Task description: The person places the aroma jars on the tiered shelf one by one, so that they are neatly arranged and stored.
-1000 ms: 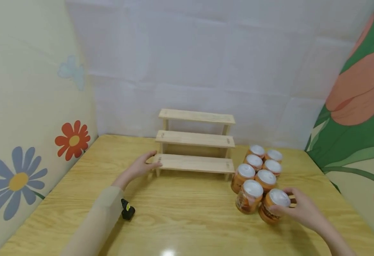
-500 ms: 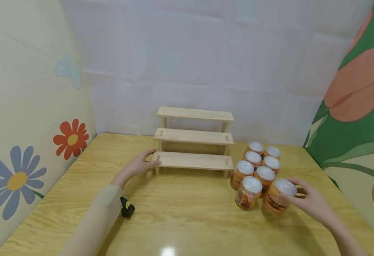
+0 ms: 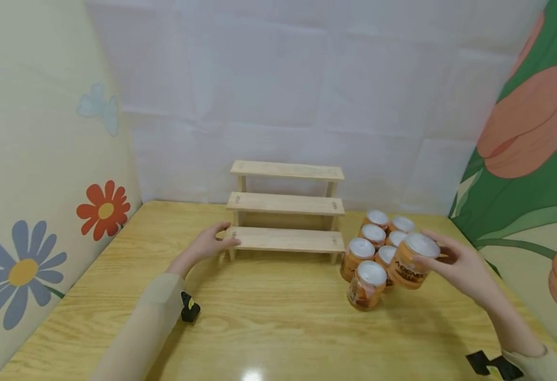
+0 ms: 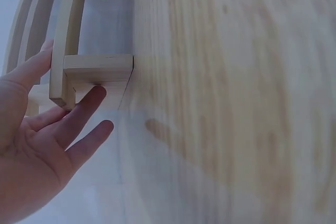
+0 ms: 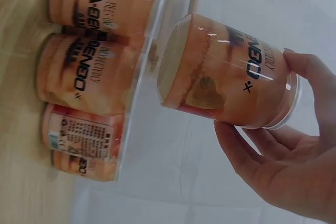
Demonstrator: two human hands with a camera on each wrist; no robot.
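My right hand point(image 3: 464, 267) grips an orange can point(image 3: 408, 264) with a silver lid and dark lettering, thumb and fingers around its upper part. The can point(image 5: 220, 72) is lifted off the table and slightly tilted, overlapping the cans behind it in the head view. Several like cans point(image 3: 365, 293) stand grouped to its left and behind. My left hand point(image 3: 207, 243) holds the left end of the lowest step of a three-tier wooden shelf point(image 3: 285, 239). In the left wrist view the thumb lies over the board point(image 4: 65, 40) and fingertips point(image 4: 97, 93) reach its underside beside the leg.
The shelf stands near the white backdrop point(image 3: 278, 79), its steps bare. Floral panels flank the wood-grain table point(image 3: 269, 317) on both sides. Black wrist mounts sit at the left sleeve point(image 3: 190, 308) and right sleeve point(image 3: 493, 365).
My right hand has raised its can from the table and carried it away from me, toward the group's far cans. The left hand keeps its place on the shelf.
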